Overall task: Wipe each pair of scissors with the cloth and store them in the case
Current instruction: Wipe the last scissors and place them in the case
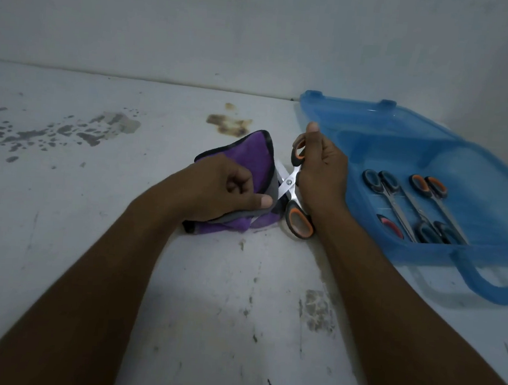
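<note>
scissors (289, 185) with orange-and-black handles are what i see just left of the blue case (403, 134), opened into a cross with the pivot screw showing between my operator's two hands. the right hand (321, 173), the one nearer the case, has its fingers curled round the far handle loop, with one finger sticking up straight past it; the near loop pokes out below the wrist, and i cannot tell whether it touches the table (208, 295). the blades run away from the case into a purple cloth (249, 155) with dark edging. the left hand (216, 186), on the far side of the scissors from the case, is closed round that cloth, thumb pressing the fabric down over the blades, so their tips are hidden from me. the cloth's lower folds rest on the table. inside the case lie a black-handled pair (394, 203) and, just beyond it, an orange-handled pair (440, 204), side by side with their blades pointing toward me; a red handle (391, 227) shows at the near wall, though the rest of that tool is unclear. the case's carry handle (477, 276) juts toward me. a brown stain (230, 123) marks the table left of the case, beyond the cloth.
</note>
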